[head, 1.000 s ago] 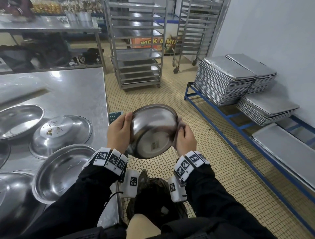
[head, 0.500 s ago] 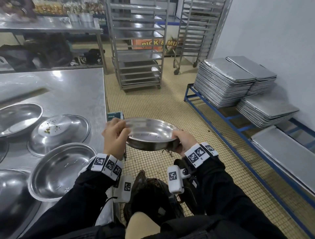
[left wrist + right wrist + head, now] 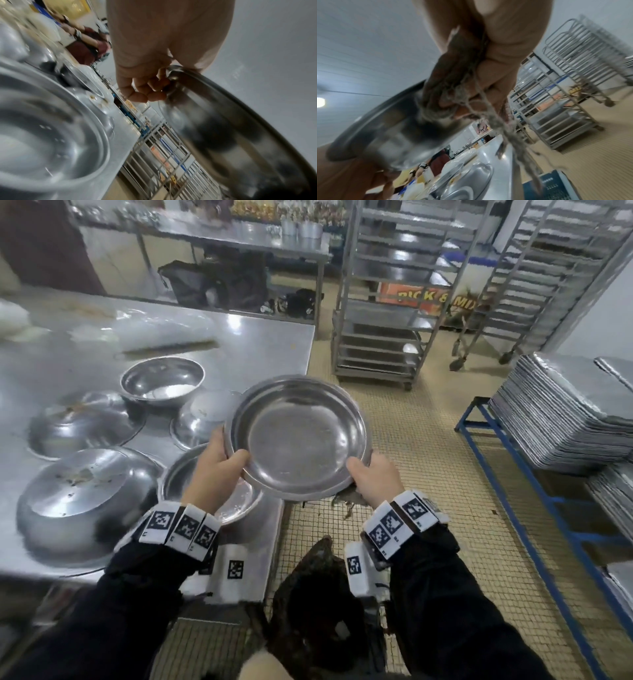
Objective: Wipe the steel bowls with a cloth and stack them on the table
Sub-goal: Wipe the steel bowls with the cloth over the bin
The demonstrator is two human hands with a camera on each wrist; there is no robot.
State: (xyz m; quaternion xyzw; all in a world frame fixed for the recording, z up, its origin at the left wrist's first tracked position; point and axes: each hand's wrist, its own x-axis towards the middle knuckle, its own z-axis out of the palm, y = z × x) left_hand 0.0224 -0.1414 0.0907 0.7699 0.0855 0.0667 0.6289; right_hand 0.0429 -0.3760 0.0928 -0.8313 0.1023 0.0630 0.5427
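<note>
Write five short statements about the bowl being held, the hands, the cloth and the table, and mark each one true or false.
1. Both hands hold the steel bowl. True: the left hand and right hand grip opposite sides of its rim.
2. The held bowl is upside down. False: its open side faces up.
3. The cloth lies on the table. False: the right hand holds it against the bowl.
4. Some bowls on the table lie upside down. True, such as the inverted bowl.
5. The held bowl is already nested in the upright bowl. False: it is in the air.
</note>
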